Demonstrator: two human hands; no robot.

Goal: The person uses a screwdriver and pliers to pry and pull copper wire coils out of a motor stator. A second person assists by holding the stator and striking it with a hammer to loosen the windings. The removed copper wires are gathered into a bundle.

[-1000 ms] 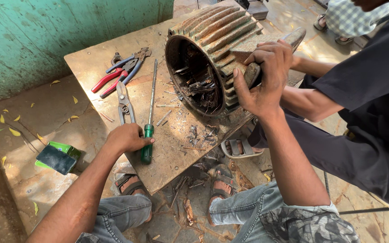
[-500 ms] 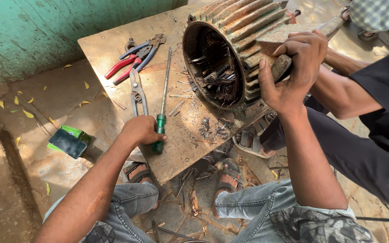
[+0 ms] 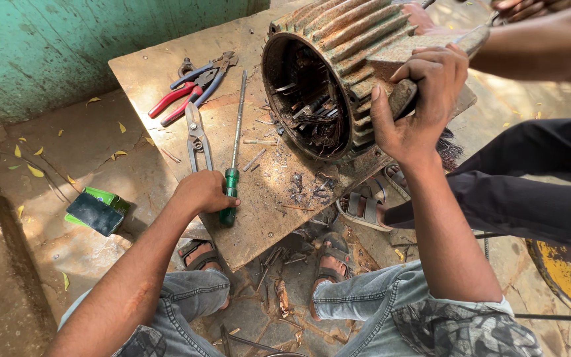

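while the left hand (image 3: 201, 192) curls round the green handle of a long screwdriver (image 3: 234, 156), fingers wrapped on the grip, the tool lies flat on the wooden board (image 3: 147, 69) w/ its shaft pointing to the far side. right hand (image 3: 421, 99) is clamped on the ribbed rim of the motor stator housing (image 3: 338, 63), thumb on the near edge by the open mouth, fingers folded over the fins. housing sits tilted on the right part of the board, its opening facing left & near; cut copper windings (image 3: 312, 109) show inside. metal scraps & bits of wire (image 3: 295, 182) lie on the board just near the opening. left of the screwdriver shaft: a plain steel pair of pliers (image 3: 197, 135), and at the far left two more crossed, red-handled pliers (image 3: 173, 106) & blue-handled pliers (image 3: 206, 76). on the floor at left, well apart from the board, a green box (image 3: 97, 210). another person's arm (image 3: 550, 39) reaches in from the far right, touching the far side of the housing; dark trousers at right.
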